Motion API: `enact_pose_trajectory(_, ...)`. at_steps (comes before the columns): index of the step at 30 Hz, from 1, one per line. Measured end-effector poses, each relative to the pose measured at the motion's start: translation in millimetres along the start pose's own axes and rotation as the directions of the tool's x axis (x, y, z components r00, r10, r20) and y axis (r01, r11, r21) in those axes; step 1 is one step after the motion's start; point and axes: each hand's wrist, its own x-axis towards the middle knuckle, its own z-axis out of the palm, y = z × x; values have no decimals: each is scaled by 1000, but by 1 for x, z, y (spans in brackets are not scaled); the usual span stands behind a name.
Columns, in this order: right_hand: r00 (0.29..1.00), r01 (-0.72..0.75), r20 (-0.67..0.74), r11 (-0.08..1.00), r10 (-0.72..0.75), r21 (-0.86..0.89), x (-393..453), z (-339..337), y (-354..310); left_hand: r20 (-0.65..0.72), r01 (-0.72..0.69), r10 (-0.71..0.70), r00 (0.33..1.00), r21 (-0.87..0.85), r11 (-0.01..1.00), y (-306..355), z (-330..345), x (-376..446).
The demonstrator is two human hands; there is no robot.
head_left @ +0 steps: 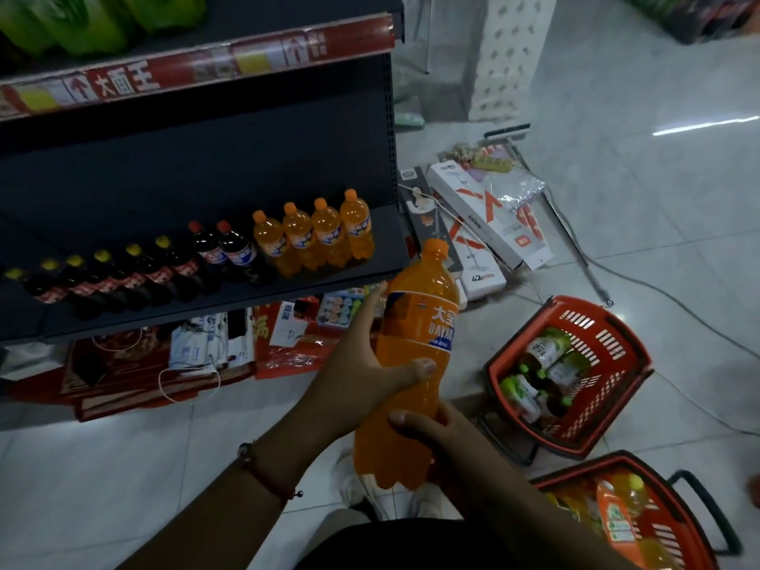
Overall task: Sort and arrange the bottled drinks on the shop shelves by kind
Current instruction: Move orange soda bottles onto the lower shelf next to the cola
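A: How were the hands set on it?

B: The left hand (362, 364) wrapped the middle of the big orange soda bottle (411, 364), thumb across the front just under the label. The right hand (432, 429) cupped the lower part, fingers curled round it. Both were holding that one bottle, probably because a full bottle of that size is heavy and slick.

A: And where was the bottle itself?

B: In the air, nearly upright with its cap leaning slightly away, just off the near right corner of the dark shelf (337, 277).

A: Why that corner?

B: The row of orange bottles (314, 236) stood at the right end of the shelf, four of them side by side. To their left came two red-capped cola bottles (224, 248), then the yellow-capped dark bottles (115, 277) running off left. Each kind kept together, so I judged the held one belonged with the orange group, in front of it or at its end.

A: Anything beyond?

B: On the floor to the right, a red basket (617, 351) held green-capped tea bottles (538, 372); a nearer basket (674, 540) held yellow drinks. They looked like stock waiting to be sorted. Flat boxes (485, 216) lay on the tiles further off.
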Motion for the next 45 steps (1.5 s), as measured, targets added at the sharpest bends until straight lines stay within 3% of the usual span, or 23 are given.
enact_pose_trajectory(1,998,29,59,999,-27,-20,-8,8,6,-7,-24,23,1000,-36,999,1,-3,-1)
enact_pose_trajectory(3,988,137,-35,966,-148,-217,-12,2,-7,-9,-61,61,998,-92,994,2,-8,-2)
enact_pose_trajectory(7,937,302,-57,884,-343,-356,-14,-12,-14,-44,-90,81,996,-271,959,7,-14,-2)
enact_pose_trajectory(14,839,346,-126,700,-529,-625,-21,-37,-29,-88,-46,19,996,-321,946,13,-16,5)
enact_pose_trajectory(21,869,288,-85,638,-488,-714,-19,-52,-35,-162,-83,31,986,-323,943,14,-4,16)
enact_pose_trajectory(29,932,218,-62,689,-357,-691,21,-42,-58,-127,-85,46,991,-323,942,7,-19,60)
enact_pose_trajectory(34,951,189,-49,699,-306,-689,84,-38,-73,-31,-59,53,998,-226,972,-13,-43,97)
enact_pose_trajectory(37,946,210,-17,652,-323,-729,140,-35,-78,68,40,-31,997,-138,990,-32,-62,125)
enact_pose_trajectory(41,938,223,-12,628,-347,-746,232,-35,-75,79,25,-39,996,163,986,-75,-84,182)
enact_pose_trajectory(45,900,293,-36,664,-434,-688,319,-46,-62,-2,-87,100,995,479,874,-135,-102,250)
